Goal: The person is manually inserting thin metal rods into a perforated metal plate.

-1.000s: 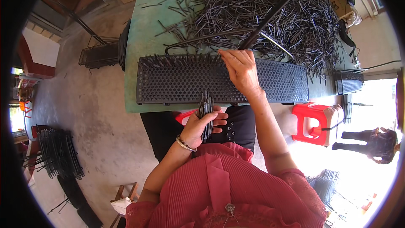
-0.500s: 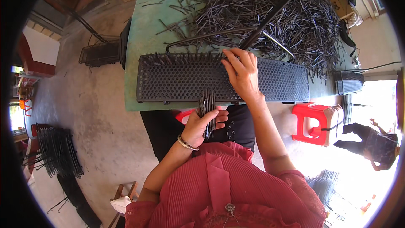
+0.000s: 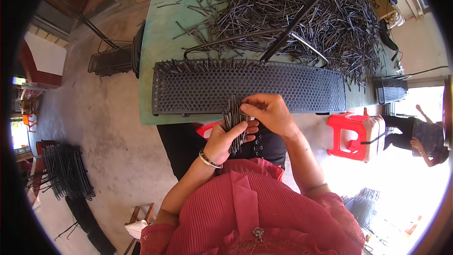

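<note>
My left hand [image 3: 222, 140] is closed round a bundle of thin black strips [image 3: 232, 125], held upright in front of my waist. At the bundle's upper right side, my right hand [image 3: 272, 115] has its thumb and index finger pinched together on the strips. Just beyond both hands lies a long black perforated panel [image 3: 302, 89], full of round holes, along the table's near edge. Short strips [image 3: 203, 66] stand in the holes of its far row, from the left end to past the middle. A black rod frame [image 3: 302, 16] rises from behind it.
A big heap of loose black strips [image 3: 302, 23] covers much of the green table [image 3: 158, 28], with stragglers at its left. Red stools [image 3: 347, 134] stand at the right, where another person [image 3: 424, 137] is. Black wire frames [image 3: 66, 170] are stacked on the floor at left.
My right hand has come back from the panel's far row to the bundle in my left hand. The left hand has barely moved. The person at right has shifted their arms.
</note>
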The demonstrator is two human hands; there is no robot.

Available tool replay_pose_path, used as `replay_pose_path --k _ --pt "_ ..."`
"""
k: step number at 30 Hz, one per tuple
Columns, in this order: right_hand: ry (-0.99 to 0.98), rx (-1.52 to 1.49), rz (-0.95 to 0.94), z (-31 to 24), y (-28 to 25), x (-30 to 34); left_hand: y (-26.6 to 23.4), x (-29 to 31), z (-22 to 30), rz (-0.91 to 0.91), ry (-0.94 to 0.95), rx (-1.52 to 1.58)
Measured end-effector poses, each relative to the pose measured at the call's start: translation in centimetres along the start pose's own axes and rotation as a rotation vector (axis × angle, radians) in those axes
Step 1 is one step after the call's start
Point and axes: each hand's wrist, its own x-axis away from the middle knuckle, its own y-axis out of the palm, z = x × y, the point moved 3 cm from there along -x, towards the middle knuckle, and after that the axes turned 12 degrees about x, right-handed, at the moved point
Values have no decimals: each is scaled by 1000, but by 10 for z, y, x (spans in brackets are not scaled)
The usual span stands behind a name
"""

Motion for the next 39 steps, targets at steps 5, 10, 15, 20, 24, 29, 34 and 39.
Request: replay_pose_path --k 5,10,15,20,24,29,34,39 --pt "53 68 -106 -3 -4 -1 2 1 0 -39 -46 33" --pt "53 30 -89 4 -7 2 6 -1 -3 -22 -47 44" --pt "86 39 -161 3 -7 5 4 -1 -4 -50 -87 -18" --pt "131 -95 -145 8 -11 4 9 0 -2 -43 -81 32" --pt "88 -205 -31 14 -11 6 7 -3 -3 -28 -55 60" --pt "103 -123 -68 8 -12 6 1 -4 -6 -23 -92 -28" --pt "66 -171 -12 5 -25 5 1 -5 -7 65 -59 27" --pt "-205 -104 339 -4 -62 -19 -4 -2 -8 65 -103 32"
